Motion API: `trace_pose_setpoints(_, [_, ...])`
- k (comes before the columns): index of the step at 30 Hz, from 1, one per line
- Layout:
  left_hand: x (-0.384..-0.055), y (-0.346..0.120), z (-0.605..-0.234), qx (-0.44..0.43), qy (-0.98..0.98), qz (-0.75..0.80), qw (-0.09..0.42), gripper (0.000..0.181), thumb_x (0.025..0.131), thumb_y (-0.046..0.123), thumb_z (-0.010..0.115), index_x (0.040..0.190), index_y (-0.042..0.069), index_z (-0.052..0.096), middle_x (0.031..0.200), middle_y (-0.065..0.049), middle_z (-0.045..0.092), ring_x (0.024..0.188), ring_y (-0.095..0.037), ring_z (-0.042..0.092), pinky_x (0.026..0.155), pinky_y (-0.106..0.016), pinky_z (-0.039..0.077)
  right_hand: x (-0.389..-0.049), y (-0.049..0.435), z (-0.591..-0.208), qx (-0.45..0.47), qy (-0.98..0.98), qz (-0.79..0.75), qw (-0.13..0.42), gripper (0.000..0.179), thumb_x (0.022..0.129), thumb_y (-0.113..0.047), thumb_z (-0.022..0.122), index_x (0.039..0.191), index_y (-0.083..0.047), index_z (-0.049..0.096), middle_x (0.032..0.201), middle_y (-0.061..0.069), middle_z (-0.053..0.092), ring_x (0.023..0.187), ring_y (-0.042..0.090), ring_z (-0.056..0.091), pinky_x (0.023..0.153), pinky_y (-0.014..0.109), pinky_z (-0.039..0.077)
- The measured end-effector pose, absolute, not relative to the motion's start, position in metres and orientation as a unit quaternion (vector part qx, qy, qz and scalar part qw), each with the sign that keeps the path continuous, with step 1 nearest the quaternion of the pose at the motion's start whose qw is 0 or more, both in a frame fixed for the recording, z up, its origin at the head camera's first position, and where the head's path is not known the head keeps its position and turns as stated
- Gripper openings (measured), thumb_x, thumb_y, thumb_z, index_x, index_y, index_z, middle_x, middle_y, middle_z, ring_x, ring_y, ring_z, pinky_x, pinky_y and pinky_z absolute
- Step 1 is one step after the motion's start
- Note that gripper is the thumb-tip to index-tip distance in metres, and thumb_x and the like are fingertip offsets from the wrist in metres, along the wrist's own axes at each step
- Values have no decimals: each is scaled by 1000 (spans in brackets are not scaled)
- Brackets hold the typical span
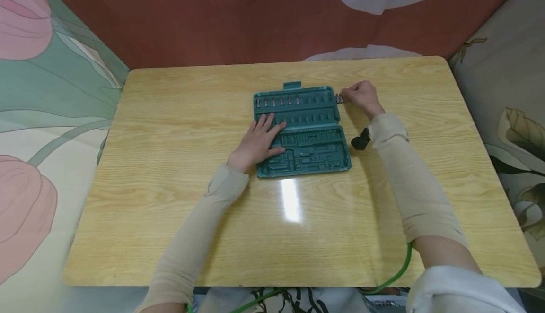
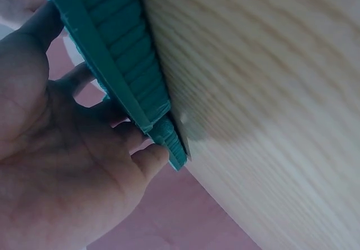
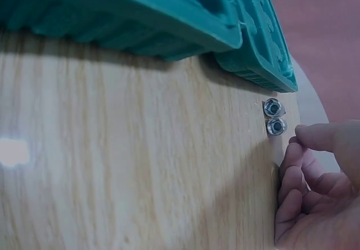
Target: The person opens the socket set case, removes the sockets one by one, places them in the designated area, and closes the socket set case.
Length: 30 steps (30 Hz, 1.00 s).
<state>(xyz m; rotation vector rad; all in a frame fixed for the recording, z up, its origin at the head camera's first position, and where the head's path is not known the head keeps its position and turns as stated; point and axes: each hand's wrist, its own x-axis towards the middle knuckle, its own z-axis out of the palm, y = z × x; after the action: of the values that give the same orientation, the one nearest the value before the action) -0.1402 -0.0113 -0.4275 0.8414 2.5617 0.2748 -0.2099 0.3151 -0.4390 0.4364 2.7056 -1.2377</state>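
A teal plastic socket case [image 1: 304,126] lies unfolded flat on the table. In its far half, several small metal sockets [image 1: 281,101] stand in a row toward the left. My left hand [image 1: 257,140] rests on the case's left side with fingers spread; in the left wrist view its fingers lie along the case edge. Off the case's far right corner, two metal sockets [image 3: 275,117] stand side by side on the table. Right next to them is my right hand [image 1: 362,96], fingers curled, thumb close to the index finger. Whether something small sits between those fingertips is hidden.
The case's latch tab [image 1: 292,85] points to the far table edge. A black wrist camera [image 1: 361,140] hangs at the right cuff. A green cable [image 1: 396,273] runs from the right sleeve over the near edge of the wooden table [image 1: 170,161]. Patterned walls stand behind and beside.
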Motion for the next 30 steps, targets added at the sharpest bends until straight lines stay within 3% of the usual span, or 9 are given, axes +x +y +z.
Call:
trace_pose_setpoints(8, [-140,-16,-425,299,923,100,221,74,96,48,52,156,22,17,160,-15,-2,146,-32,-5,116,-47,1,-213,313,-438,145,890,-424,86,35,95,-29,59,72,-4,66,64,-6,59,53,9,43,51,26,37])
trace_pose_setpoints(13, [-141,-14,-424,304,921,105,221,73,97,47,51,156,22,17,160,-16,-3,146,-33,-5,116,-47,1,-215,313,-430,160,877,-443,91,47,96,-31,57,54,-11,56,54,-5,58,40,8,32,44,28,33])
trace_pose_setpoints(16, [-141,-12,-423,304,920,97,227,73,97,48,51,156,22,16,160,-16,-4,145,-33,-6,116,-47,1,-215,299,-420,158,873,-455,84,45,96,-30,58,59,-5,61,56,-3,59,41,9,36,44,29,35])
trace_pose_setpoints(20, [-144,-12,-421,299,921,86,236,73,98,49,49,156,24,15,160,-14,-6,146,-31,-7,116,-46,0,-219,263,-405,121,872,-464,96,38,96,-30,60,94,6,69,73,4,64,57,14,55,54,31,46])
trace_pose_setpoints(23, [-145,-12,-420,300,920,80,239,71,99,48,47,157,24,13,160,-14,-6,146,-31,-7,116,-46,0,-225,234,-403,85,875,-461,120,39,96,-29,60,106,7,68,82,10,66,69,17,62,63,32,51])
trace_pose_setpoints(30, [-146,-14,-422,298,918,70,251,70,100,49,43,157,26,10,160,-13,-9,145,-30,-9,116,-45,-1,-230,200,-420,65,889,-434,132,31,96,-21,59,91,7,72,69,7,65,59,14,58,57,28,50])
